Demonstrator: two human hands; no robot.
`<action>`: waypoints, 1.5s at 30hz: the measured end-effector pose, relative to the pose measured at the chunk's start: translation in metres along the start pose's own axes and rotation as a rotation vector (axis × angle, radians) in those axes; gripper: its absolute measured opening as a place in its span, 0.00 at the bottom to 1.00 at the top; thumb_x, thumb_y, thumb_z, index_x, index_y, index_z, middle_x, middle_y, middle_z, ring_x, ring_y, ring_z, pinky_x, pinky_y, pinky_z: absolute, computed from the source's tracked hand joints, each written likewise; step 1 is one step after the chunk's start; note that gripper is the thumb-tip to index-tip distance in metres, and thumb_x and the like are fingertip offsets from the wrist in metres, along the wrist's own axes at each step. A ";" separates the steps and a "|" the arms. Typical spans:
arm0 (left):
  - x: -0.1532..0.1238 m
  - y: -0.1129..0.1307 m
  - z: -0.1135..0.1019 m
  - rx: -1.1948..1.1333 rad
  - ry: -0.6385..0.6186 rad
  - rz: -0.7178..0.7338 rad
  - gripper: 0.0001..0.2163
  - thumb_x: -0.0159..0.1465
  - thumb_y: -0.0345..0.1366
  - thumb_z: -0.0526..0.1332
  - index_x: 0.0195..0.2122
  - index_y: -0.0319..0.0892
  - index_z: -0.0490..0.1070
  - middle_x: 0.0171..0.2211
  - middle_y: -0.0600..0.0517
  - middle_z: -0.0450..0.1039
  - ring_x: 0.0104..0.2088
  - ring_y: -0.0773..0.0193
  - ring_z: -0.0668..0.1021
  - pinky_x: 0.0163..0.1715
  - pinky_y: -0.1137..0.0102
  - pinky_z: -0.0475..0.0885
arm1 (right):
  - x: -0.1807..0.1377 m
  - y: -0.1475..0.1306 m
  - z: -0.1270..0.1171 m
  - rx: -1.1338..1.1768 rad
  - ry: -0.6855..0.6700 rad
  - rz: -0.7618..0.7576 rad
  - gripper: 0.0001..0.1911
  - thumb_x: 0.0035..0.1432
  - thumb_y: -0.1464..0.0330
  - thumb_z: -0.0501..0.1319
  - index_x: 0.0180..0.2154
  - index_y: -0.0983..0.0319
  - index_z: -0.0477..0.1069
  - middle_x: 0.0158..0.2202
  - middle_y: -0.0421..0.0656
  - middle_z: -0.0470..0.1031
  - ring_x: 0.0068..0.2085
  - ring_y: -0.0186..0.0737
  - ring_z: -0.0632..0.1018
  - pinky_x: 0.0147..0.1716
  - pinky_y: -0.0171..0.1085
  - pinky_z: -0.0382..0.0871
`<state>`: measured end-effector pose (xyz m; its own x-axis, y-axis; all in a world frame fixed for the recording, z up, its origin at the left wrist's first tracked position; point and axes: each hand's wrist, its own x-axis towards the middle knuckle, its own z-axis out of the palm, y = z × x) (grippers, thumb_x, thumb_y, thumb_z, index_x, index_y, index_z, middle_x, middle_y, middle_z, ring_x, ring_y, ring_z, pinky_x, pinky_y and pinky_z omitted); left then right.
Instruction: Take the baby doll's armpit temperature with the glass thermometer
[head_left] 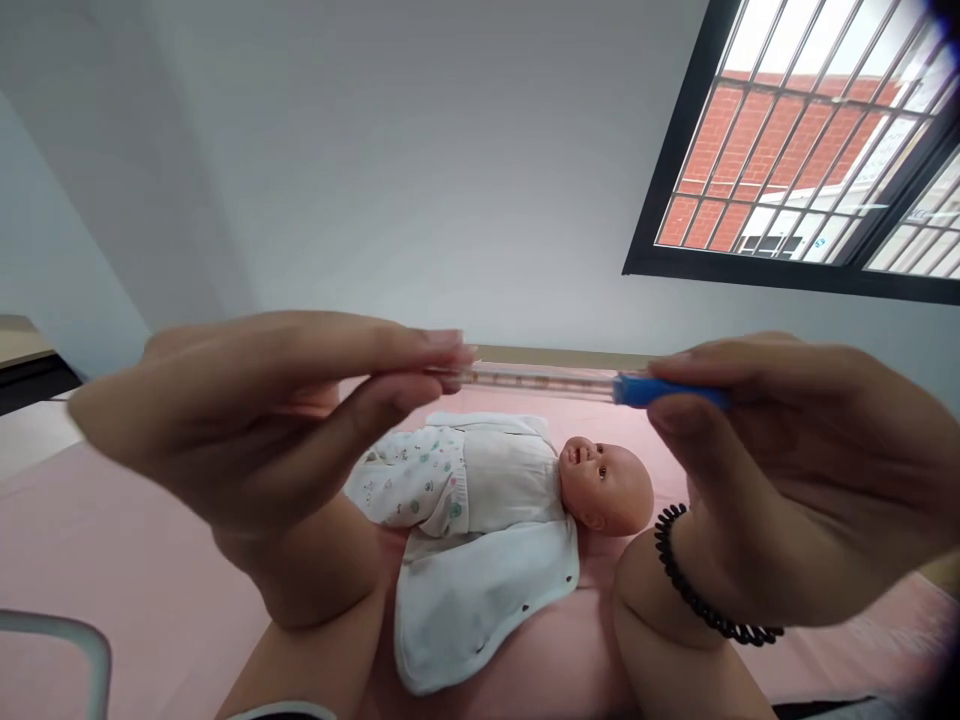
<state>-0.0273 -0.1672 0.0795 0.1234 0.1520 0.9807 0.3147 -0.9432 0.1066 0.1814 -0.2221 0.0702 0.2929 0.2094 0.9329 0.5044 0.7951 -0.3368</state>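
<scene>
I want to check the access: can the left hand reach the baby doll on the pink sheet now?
Probably not at once: the left hand pinches one end of the glass thermometer, held level above the baby doll. Nothing stands between them.

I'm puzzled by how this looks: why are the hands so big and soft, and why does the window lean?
Head view: the left hand and right hand sit close to the lens, so they look large and blurred, as does the thermometer between them; the doll is sharper. The wide lens tilts the window. Daylight is soft, without glare.
</scene>
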 end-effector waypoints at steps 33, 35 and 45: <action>0.018 -0.083 0.061 -0.039 -0.037 -0.182 0.13 0.67 0.48 0.65 0.33 0.45 0.80 0.26 0.53 0.79 0.29 0.64 0.81 0.32 0.68 0.79 | 0.049 0.124 0.016 0.193 -0.488 0.275 0.17 0.60 0.53 0.68 0.34 0.61 0.76 0.26 0.41 0.77 0.28 0.35 0.79 0.32 0.37 0.80; 0.019 -0.081 0.061 -0.046 -0.052 -0.184 0.11 0.65 0.46 0.67 0.36 0.45 0.80 0.32 0.52 0.80 0.34 0.62 0.82 0.35 0.67 0.80 | 0.050 0.126 0.016 0.225 -0.481 0.233 0.14 0.57 0.57 0.71 0.37 0.60 0.77 0.32 0.41 0.79 0.33 0.37 0.80 0.37 0.38 0.80; 0.021 -0.075 0.060 -0.062 -0.147 -0.173 0.04 0.64 0.40 0.67 0.37 0.47 0.80 0.35 0.52 0.80 0.39 0.62 0.81 0.40 0.65 0.82 | 0.049 0.121 0.016 0.150 -0.616 0.196 0.12 0.60 0.60 0.68 0.43 0.58 0.81 0.35 0.41 0.79 0.32 0.34 0.78 0.32 0.36 0.76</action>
<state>0.0086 -0.0755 0.0824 0.2102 0.3501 0.9128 0.2854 -0.9150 0.2852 0.2435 -0.1068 0.0768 -0.1725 0.6098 0.7736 0.3579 0.7705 -0.5276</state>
